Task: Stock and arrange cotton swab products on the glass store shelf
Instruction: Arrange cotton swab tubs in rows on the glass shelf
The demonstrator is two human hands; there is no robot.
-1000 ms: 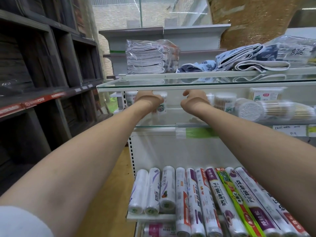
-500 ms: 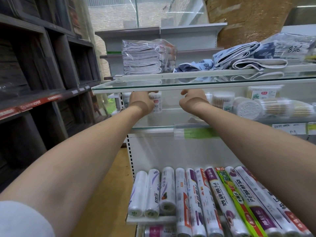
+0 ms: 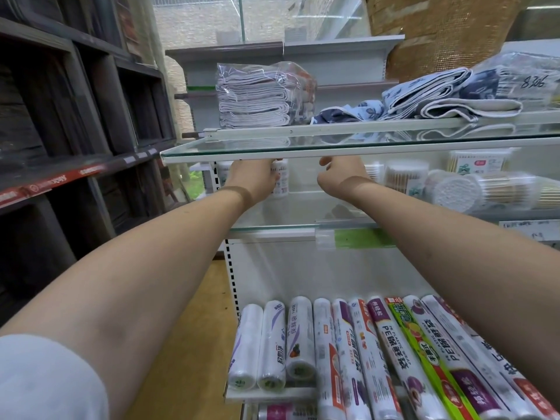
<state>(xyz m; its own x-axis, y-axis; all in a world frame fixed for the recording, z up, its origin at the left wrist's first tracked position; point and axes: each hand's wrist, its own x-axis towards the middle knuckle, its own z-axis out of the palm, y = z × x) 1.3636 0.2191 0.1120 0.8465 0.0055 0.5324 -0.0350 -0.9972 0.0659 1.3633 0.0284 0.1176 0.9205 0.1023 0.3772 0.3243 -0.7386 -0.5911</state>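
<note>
My left hand reaches under the upper glass shelf and grips a white cotton swab canister that stands upright at the left of the lower glass shelf. About a hand's width to the right, my right hand hovers over that shelf with loosely curled fingers and a free thumb. It holds nothing that I can see. Just right of it are more cotton swab tubs, a clear cylinder of swabs lying on its side and a swab box.
Bagged folded cloths and blue towels lie on the upper glass shelf. Rolls of plastic wrap and bags fill the tier below. Dark wooden shelving lines the left side, with a wooden floor between.
Almost nothing has changed. Both hands stay under the upper glass shelf, the left still on the white canister, and the view has shifted slightly.
</note>
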